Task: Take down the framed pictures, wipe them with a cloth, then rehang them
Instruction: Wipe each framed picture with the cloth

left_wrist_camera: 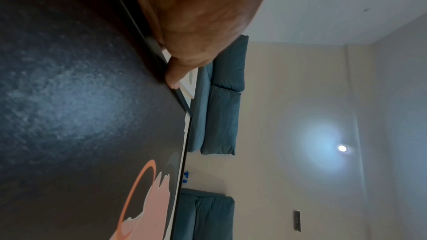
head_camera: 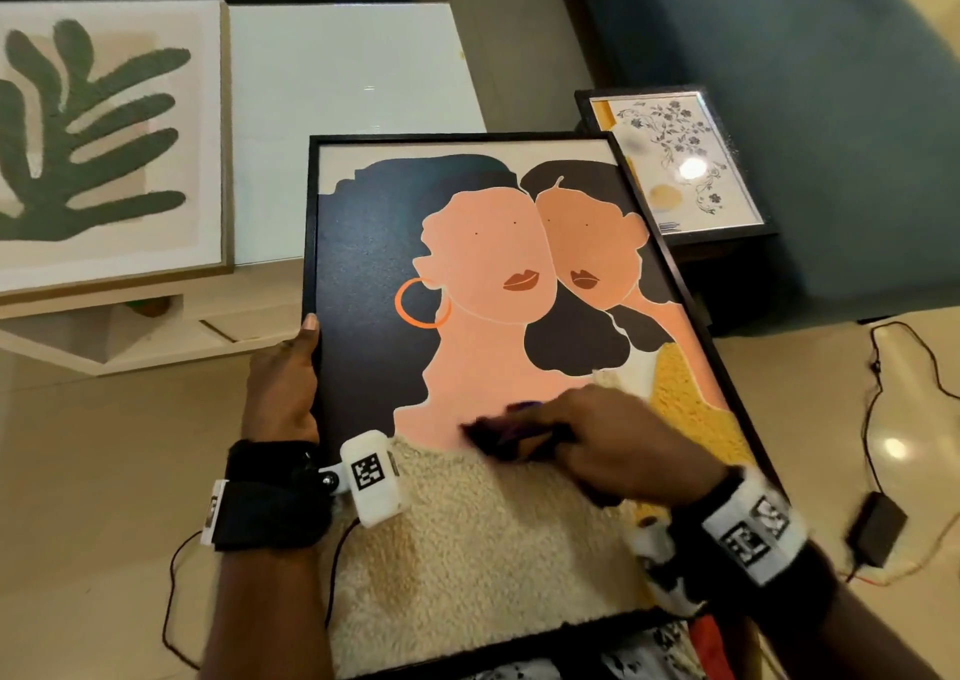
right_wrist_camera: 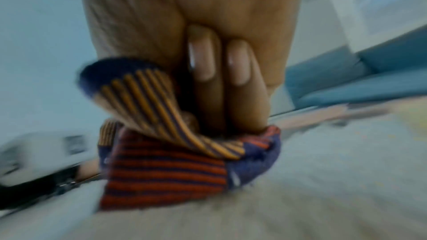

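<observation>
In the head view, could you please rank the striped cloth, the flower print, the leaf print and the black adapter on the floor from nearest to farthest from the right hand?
1. Striped cloth: gripped in the right hand.
2. Black adapter: on the floor, right.
3. Flower print: beyond the portrait, upper right.
4. Leaf print: on the white table, far left.

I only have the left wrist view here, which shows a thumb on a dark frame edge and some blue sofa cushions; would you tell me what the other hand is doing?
Observer: The right hand presses a cloth onto the lower part of the framed portrait.
Operator: Thank you. What does the cloth look like?
Observer: It is striped, orange and red on dark blue, bunched under the fingers.
Operator: Are other pictures nearby?
Observer: Yes, a leaf picture lies on the white table, and a floral picture sits beyond the portrait's far right corner.
Operator: And my hand's grip?
Observer: The left hand holds the portrait's left edge.
</observation>
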